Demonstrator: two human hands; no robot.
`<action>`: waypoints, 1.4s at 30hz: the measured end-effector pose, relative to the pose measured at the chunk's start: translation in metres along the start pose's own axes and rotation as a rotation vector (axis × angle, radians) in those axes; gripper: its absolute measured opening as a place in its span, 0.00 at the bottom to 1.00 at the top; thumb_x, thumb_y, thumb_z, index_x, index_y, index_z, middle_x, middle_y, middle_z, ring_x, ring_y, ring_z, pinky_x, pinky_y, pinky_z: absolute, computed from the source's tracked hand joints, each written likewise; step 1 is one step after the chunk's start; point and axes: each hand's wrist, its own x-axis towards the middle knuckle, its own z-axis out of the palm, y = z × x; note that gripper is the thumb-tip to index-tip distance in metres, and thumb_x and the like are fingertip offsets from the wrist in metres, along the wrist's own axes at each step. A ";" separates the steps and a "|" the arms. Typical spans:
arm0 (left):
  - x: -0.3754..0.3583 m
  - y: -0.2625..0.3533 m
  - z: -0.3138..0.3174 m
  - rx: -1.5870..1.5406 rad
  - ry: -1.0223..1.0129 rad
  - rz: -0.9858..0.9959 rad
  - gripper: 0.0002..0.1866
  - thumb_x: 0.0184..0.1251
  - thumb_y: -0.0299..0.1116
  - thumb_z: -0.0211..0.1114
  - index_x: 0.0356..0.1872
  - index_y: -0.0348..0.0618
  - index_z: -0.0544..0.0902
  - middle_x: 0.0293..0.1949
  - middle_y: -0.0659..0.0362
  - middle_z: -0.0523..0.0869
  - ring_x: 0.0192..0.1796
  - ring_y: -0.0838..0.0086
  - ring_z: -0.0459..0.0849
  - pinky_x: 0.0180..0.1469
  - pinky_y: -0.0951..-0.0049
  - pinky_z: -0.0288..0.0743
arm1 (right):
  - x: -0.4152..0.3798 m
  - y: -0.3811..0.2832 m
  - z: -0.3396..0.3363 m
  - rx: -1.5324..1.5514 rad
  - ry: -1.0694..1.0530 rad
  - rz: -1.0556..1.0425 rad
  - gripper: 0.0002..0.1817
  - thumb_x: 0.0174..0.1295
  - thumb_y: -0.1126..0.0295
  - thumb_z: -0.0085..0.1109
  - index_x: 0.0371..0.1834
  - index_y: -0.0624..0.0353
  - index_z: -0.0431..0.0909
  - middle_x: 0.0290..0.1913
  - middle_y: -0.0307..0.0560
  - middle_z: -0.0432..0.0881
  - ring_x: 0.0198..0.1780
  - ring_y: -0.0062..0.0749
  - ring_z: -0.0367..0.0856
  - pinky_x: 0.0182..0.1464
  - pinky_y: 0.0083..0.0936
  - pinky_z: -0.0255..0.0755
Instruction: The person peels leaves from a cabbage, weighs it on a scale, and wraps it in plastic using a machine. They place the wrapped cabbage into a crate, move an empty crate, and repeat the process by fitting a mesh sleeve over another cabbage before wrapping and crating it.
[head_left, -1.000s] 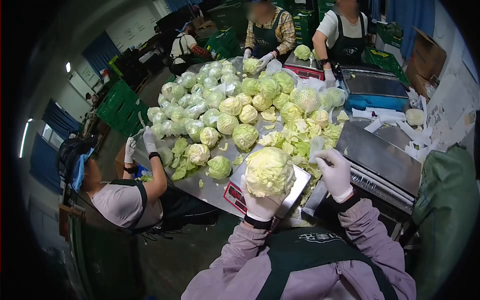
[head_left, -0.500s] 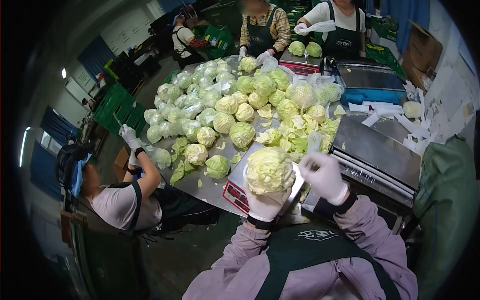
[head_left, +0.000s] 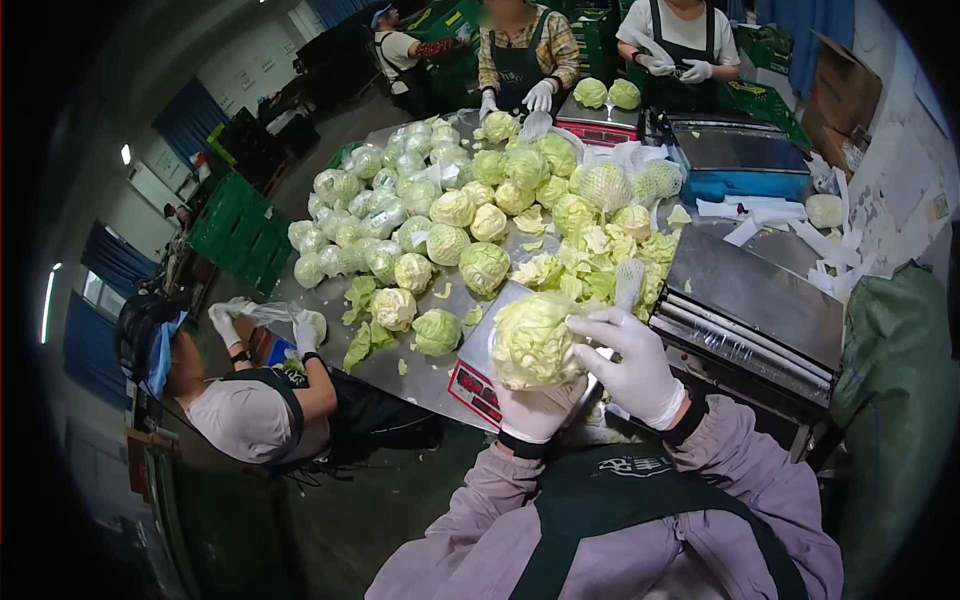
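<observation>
A pale green cabbage rests in my left hand, which is gloved in white and cups it from below, over a scale with a red display. At the cabbage's right side is my right hand, also gloved, its fingertips pressed on the outer leaves. Just behind the cabbage lie loose leaves and a white foam net. Whole cabbages are close by on the metal table.
Many net-wrapped cabbages cover the table's far left. A wrapping machine stands at the right. One co-worker handles clear plastic at the left; two co-workers stand across the table. Green crates are stacked behind.
My right hand has moved left onto the cabbage, its fingers now touching the leaves. The left co-worker's hands have lowered, with plastic between them. Across the table, a co-worker's hands have come together.
</observation>
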 end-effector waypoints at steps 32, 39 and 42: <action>0.000 0.017 0.024 1.513 -0.215 0.416 0.56 0.48 0.36 0.74 0.74 0.37 0.46 0.69 0.45 0.60 0.68 0.57 0.66 0.70 0.60 0.61 | -0.026 0.037 0.003 1.177 -0.341 0.715 0.41 0.64 0.56 0.63 0.74 0.57 0.51 0.65 0.44 0.69 0.65 0.31 0.69 0.53 0.31 0.77; -0.012 0.039 0.040 1.530 -0.016 0.250 0.59 0.43 0.32 0.80 0.74 0.41 0.47 0.68 0.48 0.63 0.67 0.62 0.68 0.69 0.62 0.63 | -0.028 0.040 0.036 0.582 -0.122 0.309 0.44 0.55 0.60 0.70 0.71 0.67 0.57 0.67 0.54 0.67 0.67 0.35 0.66 0.69 0.29 0.57; -0.008 0.063 0.020 1.261 0.048 0.435 0.45 0.53 0.34 0.73 0.70 0.37 0.57 0.62 0.49 0.71 0.62 0.62 0.74 0.65 0.63 0.69 | -0.021 0.043 0.046 0.760 -0.092 0.252 0.44 0.61 0.62 0.65 0.75 0.62 0.50 0.68 0.57 0.66 0.64 0.36 0.69 0.66 0.31 0.62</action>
